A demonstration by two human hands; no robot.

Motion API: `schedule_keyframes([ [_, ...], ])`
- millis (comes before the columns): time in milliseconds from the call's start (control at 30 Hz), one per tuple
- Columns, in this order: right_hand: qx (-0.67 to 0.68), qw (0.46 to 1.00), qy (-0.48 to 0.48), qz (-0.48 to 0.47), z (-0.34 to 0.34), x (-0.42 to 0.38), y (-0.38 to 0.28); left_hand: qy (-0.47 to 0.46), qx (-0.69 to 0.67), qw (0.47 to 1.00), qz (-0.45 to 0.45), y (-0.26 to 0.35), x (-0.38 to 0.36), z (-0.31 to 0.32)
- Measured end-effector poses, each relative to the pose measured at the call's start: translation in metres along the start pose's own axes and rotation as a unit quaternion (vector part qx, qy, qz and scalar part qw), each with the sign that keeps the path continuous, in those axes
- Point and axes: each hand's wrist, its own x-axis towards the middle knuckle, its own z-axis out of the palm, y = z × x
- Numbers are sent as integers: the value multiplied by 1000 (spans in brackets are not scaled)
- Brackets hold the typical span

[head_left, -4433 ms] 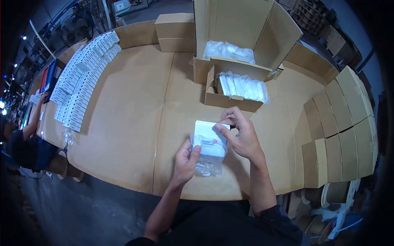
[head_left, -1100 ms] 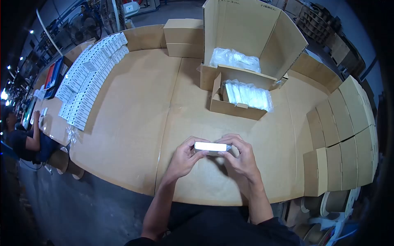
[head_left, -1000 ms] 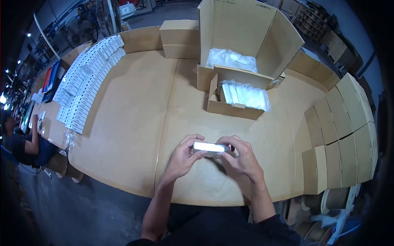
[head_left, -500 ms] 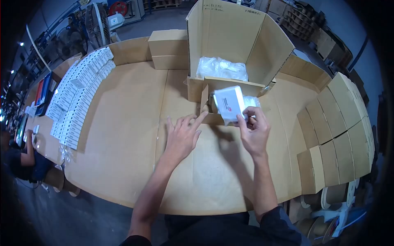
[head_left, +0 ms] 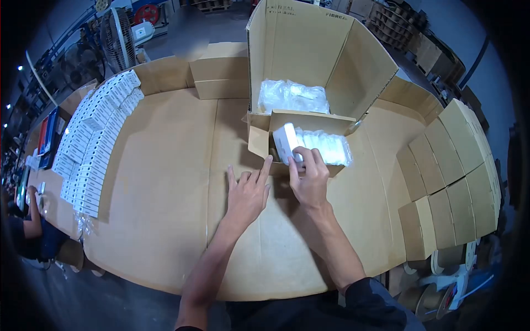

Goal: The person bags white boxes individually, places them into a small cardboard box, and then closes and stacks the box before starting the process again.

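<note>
One flat white packet [head_left: 285,142], with faint marks on its face, is pinched between thumb and fingers of the right hand [head_left: 310,182], above the left end of one small open carton [head_left: 314,118] near the middle of the table [head_left: 154,193]. Its face is turned toward the table's left edge; its long axis is held steeply, top leaning left. A row of wrapped packets [head_left: 326,148], too overlapped to be counted, is held in the carton. The left hand [head_left: 247,197] is kept apart, fingers spread and no packet gripped; whether the carton is touched cannot be told.

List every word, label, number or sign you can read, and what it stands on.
"FIBREA" (ending uncertain): upper inside of the large open carton.
Marks left of it: too blurred.
Stacked white boxes: print too small.
White packet in the right hand: any print too blurred.
</note>
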Motion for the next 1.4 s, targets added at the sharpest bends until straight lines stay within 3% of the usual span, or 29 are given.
schedule_keyframes([
  [33,1,999,-17,37,-1,2,-6,-3,-2,1000,-1,0,0,0],
  [133,-73,997,-26,-3,3,5,2,-1,9,1000,-5,3,-2,-1],
  [233,-118,992,-47,27,10,10,1,-13,44,999,-3,1,-1,-1],
  [467,-254,948,-167,91,21,13,-4,-4,58,998,7,1,0,5],
  [767,-209,942,-242,99,-9,8,-28,80,62,995,20,-5,-7,-4],
  [833,-178,969,-152,73,-3,-4,-33,92,-49,994,-21,-17,-18,-21],
  [967,-36,996,-65,46,24,-1,-59,166,-151,964,-145,-79,-59,-19],
  [1067,48,989,-143,4,67,5,-86,192,-126,967,-113,-141,-96,-51],
  [1100,66,979,-191,12,82,10,-100,181,-110,968,-134,-159,-108,-58],
  [1200,76,960,-255,-90,147,19,-112,178,-122,960,-179,-198,-122,-114],
  [1300,82,929,-315,-173,205,39,-135,219,45,964,-142,-244,-125,-151],
  [1400,56,906,-341,-243,267,61,-156,167,94,971,-145,-305,-127,-170],
])
